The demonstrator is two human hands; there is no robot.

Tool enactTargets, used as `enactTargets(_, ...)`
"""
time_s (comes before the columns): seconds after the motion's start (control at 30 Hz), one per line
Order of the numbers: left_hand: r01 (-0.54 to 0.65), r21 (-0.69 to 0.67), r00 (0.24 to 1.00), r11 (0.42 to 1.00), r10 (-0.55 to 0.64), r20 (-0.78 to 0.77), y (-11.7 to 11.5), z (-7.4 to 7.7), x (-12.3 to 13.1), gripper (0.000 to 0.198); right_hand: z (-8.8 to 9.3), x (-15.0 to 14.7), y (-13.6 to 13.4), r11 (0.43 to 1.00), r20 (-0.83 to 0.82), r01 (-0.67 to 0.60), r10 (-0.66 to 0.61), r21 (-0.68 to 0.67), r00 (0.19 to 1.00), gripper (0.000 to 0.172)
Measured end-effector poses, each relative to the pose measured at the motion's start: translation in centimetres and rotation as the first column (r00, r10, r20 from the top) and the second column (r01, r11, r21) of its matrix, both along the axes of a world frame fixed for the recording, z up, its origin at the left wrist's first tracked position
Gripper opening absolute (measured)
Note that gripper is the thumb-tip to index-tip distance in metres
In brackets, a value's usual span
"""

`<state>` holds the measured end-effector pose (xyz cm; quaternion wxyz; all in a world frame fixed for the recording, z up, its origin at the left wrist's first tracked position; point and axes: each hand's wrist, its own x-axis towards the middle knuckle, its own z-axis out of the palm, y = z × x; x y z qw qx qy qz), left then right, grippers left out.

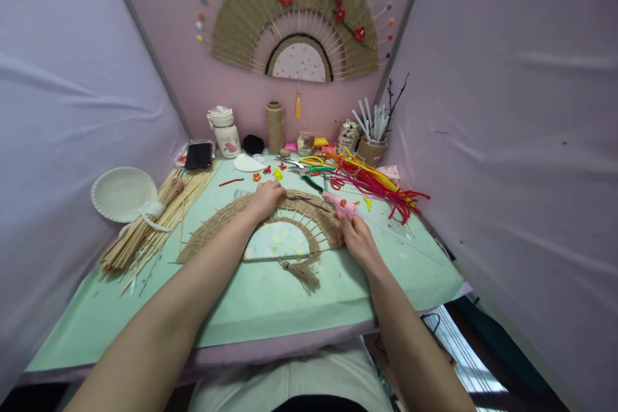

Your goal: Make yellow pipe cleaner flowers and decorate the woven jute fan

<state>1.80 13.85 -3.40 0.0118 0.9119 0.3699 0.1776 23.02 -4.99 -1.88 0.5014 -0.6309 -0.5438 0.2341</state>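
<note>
A twine-wrapped fan (217,226) lies on the table, with a patterned half-circle (277,239) at its center and a twine tassel (302,275) at its lower edge. On the fan's upper band, my left hand (265,199) has its fingers closed around the end of a thin dark twig (306,198); the fingertips are partly hidden. My right hand (356,235) grips a pink glue gun (342,205), its nozzle near the fan's right side. A clear glue stick (398,233) seems to trail from its back.
Bamboo sticks (145,232) and a white plate-like piece (124,194) are at left. Colorful pipe cleaners (376,180) are heaped at right, near pliers (311,183). Behind stand a bottle (224,132), a twine spool (275,129) and a glue-stick holder (371,151). A finished fan (236,32) hangs above.
</note>
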Motion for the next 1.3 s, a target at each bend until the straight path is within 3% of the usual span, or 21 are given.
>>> enactTargets(0.27,-0.013,0.002,0.996,1.000,0.013,0.084,-0.2,0.1,-0.4,0.028,-0.5,0.1,0.2,1.000,-0.028,-0.006,0.007,0.011,1.000,0.048)
enactTargets(0.53,0.145,-0.029,0.980,0.989,-0.140,0.141,-0.2,-0.4,0.5,0.027,-0.6,0.1,0.3,0.999,-0.019,0.023,-0.024,-0.028,1.000,0.050)
enactTargets(1.3,0.139,-0.078,0.990,0.987,-0.137,0.035,-0.9,0.4,0.6,0.027,-0.7,-0.1,0.3,0.997,-0.067,0.032,-0.036,-0.065,0.997,0.044)
